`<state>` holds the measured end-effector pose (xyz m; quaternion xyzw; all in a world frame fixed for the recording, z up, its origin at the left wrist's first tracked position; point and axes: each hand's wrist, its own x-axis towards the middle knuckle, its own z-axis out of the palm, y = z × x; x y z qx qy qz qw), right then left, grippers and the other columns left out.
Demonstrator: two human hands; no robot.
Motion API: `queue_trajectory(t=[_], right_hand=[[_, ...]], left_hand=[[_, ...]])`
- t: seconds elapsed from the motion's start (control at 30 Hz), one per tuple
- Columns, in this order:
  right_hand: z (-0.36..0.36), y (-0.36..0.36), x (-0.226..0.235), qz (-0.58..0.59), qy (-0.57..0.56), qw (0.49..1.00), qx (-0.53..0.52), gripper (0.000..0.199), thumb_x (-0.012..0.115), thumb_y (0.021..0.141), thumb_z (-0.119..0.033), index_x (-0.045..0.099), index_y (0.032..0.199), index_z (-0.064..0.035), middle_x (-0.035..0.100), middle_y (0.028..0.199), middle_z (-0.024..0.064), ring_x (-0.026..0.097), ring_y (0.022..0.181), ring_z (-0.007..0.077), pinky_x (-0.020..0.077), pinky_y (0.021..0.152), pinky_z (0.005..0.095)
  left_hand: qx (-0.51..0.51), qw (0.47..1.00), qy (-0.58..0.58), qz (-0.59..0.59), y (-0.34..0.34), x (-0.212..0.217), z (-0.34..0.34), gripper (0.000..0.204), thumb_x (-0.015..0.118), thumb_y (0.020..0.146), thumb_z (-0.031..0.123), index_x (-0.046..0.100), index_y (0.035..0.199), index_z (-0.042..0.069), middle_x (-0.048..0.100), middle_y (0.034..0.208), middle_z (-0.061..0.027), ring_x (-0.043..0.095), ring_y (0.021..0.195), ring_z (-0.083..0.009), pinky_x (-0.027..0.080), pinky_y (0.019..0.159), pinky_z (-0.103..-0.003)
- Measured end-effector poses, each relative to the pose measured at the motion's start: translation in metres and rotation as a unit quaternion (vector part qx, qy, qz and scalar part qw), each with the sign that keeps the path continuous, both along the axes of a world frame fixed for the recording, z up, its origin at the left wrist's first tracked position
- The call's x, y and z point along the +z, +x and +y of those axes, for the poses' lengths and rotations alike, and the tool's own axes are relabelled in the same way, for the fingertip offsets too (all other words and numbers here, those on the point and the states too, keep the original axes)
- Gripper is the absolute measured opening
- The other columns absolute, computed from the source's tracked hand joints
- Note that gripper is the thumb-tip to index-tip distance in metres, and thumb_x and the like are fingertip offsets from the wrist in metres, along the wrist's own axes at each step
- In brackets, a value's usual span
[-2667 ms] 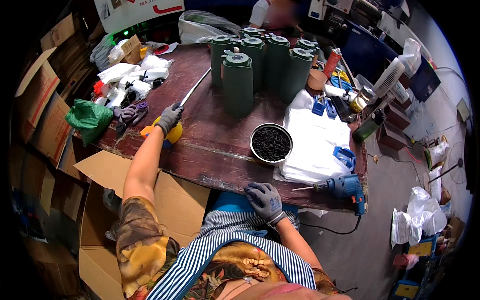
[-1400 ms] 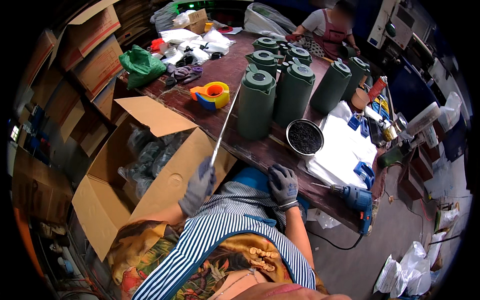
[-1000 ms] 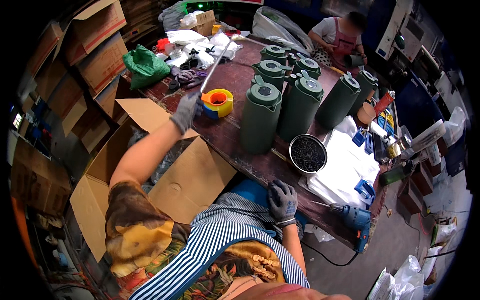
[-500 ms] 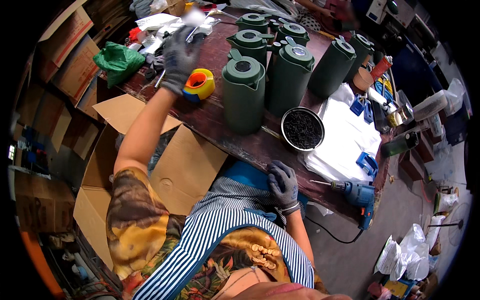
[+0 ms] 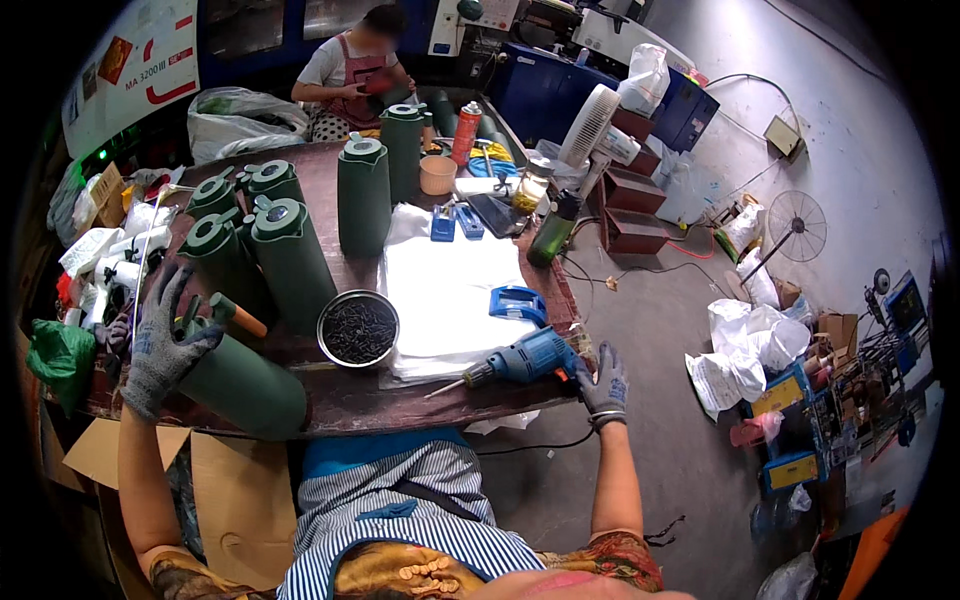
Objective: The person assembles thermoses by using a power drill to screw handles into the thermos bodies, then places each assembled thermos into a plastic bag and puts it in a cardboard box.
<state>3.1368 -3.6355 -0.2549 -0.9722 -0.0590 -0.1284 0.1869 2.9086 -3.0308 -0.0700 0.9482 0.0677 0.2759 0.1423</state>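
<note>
Left hand [image 5: 160, 345] on tipped green jug [image 5: 240, 385]; right hand [image 5: 603, 380] at blue drill [image 5: 525, 358].

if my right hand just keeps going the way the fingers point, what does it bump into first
Most likely the blue power drill. Your right hand is right at its handle end, fingers aimed up and left toward it; whether they already touch is unclear.

Both gloves are speckled grey, on the left hand [image 5: 160, 345] and the right hand [image 5: 604, 380]. The jugs [image 5: 290, 260] at the left are dark green throughout (lids too). The drill [image 5: 525, 358] near the right hand is blue, the sheets [image 5: 445, 300] white, the table [image 5: 350, 400] dark brown, the apron [image 5: 400, 500] blue-and-white striped, and the bowl [image 5: 358, 328] of black screws silvery.
</note>
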Motion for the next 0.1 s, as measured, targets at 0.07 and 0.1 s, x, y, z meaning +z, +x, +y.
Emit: queue_trajectory(t=[0.07, 0.1], right_hand=[[-0.020, 0.005, -0.031, 0.044, -0.042, 0.998, 0.028, 0.081, 0.068, 0.084, -0.053, 0.041, 0.145, -0.0077, 0.050, 0.143, 0.0212, 0.050, 0.128, 0.0413, 0.0383, 0.107, 0.0498], [-0.026, 0.004, -0.047, 0.032, -0.046, 0.995, 0.080, 0.088, 0.067, 0.083, -0.056, 0.033, 0.150, -0.0106, 0.045, 0.147, 0.0209, 0.047, 0.132, 0.0407, 0.0361, 0.110, 0.0503]], left_hand=[[0.024, 0.987, -0.111, 0.113, -0.015, -0.004, 0.013, 0.076, 0.081, 0.078, 0.029, 0.047, 0.142, 0.004, 0.050, 0.142, -0.0211, 0.050, 0.131, -0.0349, 0.040, 0.110, -0.041], [0.027, 0.987, -0.114, 0.112, -0.021, -0.007, 0.011, 0.076, 0.081, 0.078, 0.029, 0.047, 0.142, 0.004, 0.050, 0.142, -0.0211, 0.050, 0.131, -0.0349, 0.040, 0.110, -0.041]])
